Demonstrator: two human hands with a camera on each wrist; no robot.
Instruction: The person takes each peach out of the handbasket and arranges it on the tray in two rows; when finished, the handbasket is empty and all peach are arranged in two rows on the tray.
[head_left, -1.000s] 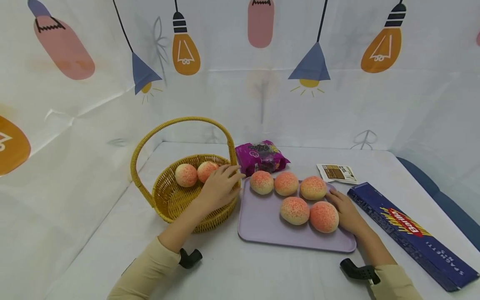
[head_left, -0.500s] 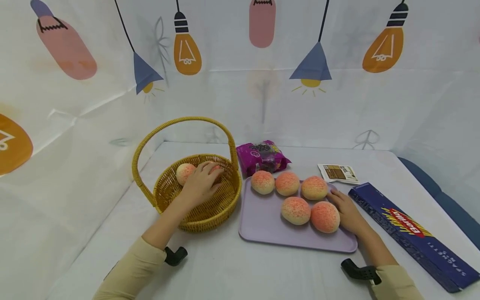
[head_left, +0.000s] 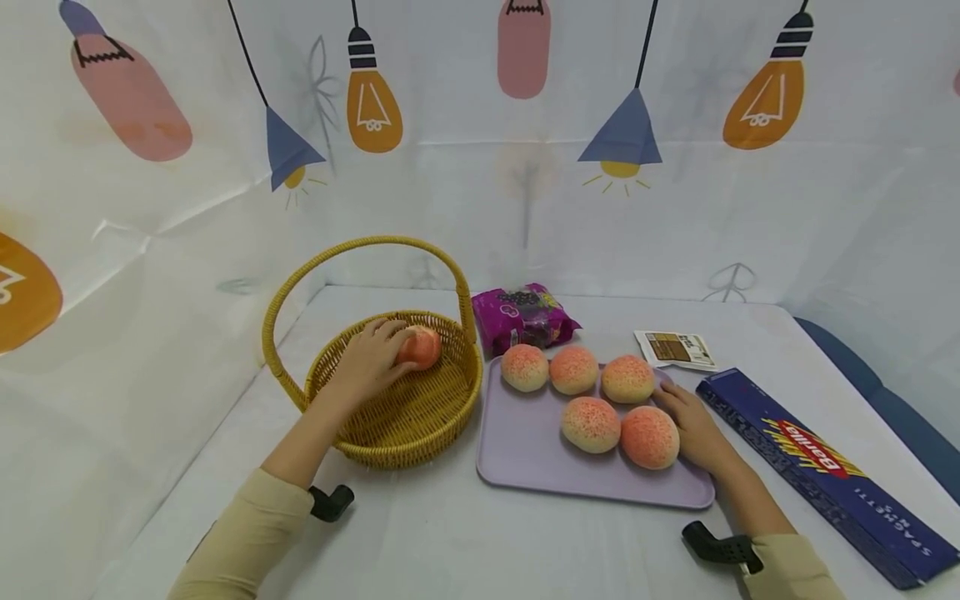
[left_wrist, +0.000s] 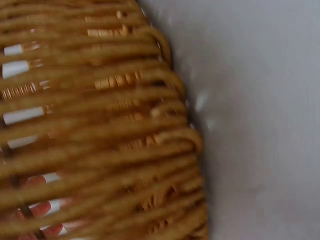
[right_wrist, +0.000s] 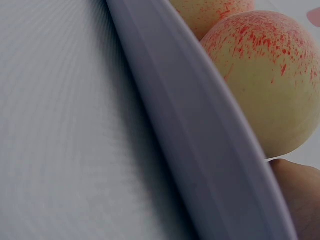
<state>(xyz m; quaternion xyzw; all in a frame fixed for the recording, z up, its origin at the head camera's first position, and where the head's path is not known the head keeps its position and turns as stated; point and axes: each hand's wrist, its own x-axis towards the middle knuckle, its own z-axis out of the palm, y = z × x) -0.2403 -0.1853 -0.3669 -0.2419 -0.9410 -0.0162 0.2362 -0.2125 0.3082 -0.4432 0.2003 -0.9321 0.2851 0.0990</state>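
Note:
In the head view my left hand (head_left: 367,360) is inside the yellow woven basket (head_left: 405,454). Its fingers and thumb curl about the left side of a reddish peach (head_left: 422,347). A second peach seen there earlier is hidden behind the hand. The left wrist view shows the basket's weave (left_wrist: 100,145) close up, with bits of pink through its gaps. My right hand (head_left: 693,425) rests over the right edge of the lilac tray (head_left: 525,462), fingertips close to a peach (head_left: 628,379). In the right wrist view, part of that hand (right_wrist: 300,195) shows beyond the tray rim (right_wrist: 185,120).
Several peaches lie on the tray, among them a front right one (head_left: 649,437). Behind it are a purple snack bag (head_left: 525,315) and a small white packet (head_left: 675,349). A blue spaghetti box (head_left: 817,467) lies at the right. The tall basket handle (head_left: 367,242) arches over the basket.
My left hand has moved left inside the basket, from its right rim across to the peaches. It now covers the left peach. The right hand and tray have stayed still.

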